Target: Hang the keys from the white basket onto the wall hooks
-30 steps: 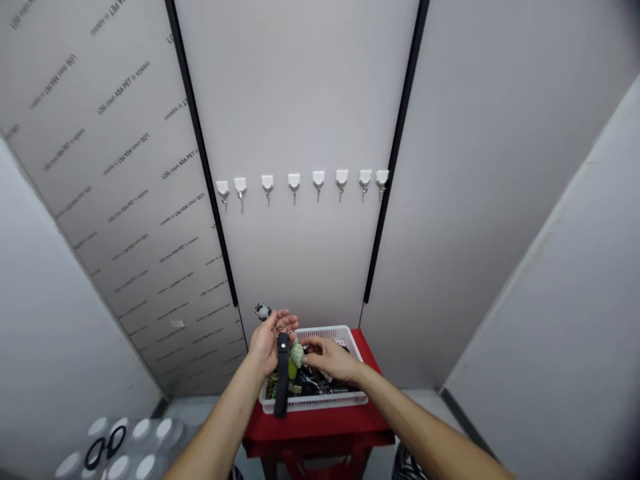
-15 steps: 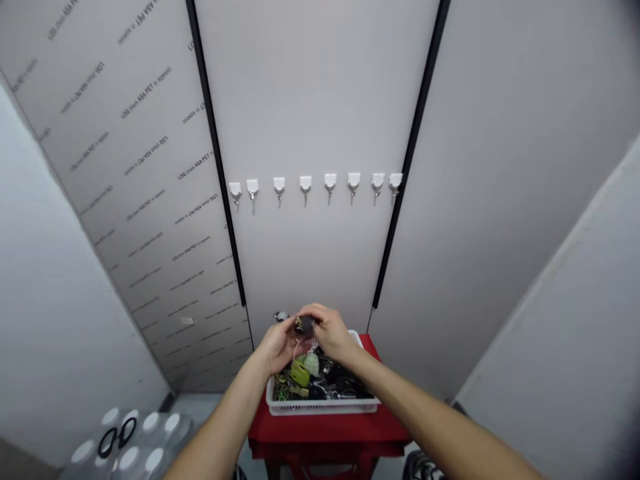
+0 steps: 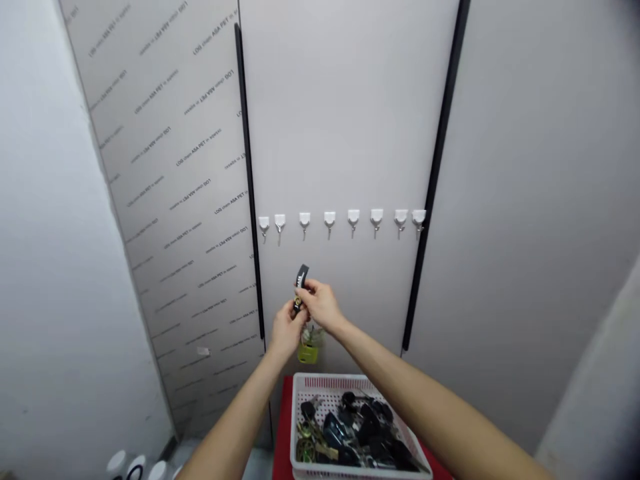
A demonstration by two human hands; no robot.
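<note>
A black keychain strap (image 3: 302, 275) with pale lettering stands up between my hands, a round gold-coloured mark on its lower part. My right hand (image 3: 323, 307) pinches the strap from the right side. Just below, my left hand (image 3: 287, 331) is closed around its lower end. Under the fingers dangles a yellow-green tag or case (image 3: 307, 353), with a pale translucent piece beside it; how they join the strap is hidden. Both hands are held above the back of a white plastic basket (image 3: 330, 381), which contains several keys and dark key fobs (image 3: 370, 427).
A row of several white adhesive hooks (image 3: 353, 219) runs across the grey panel above my hands. Black vertical strips (image 3: 249, 167) flank the panel. The basket sits on a red surface (image 3: 283, 427). White-capped bottles (image 3: 117, 461) stand at lower left.
My hands have lifted away from the basket with the keychain, whose strap now points upward. The yellow-green piece has risen out of the basket with it. The camera view has shifted.
</note>
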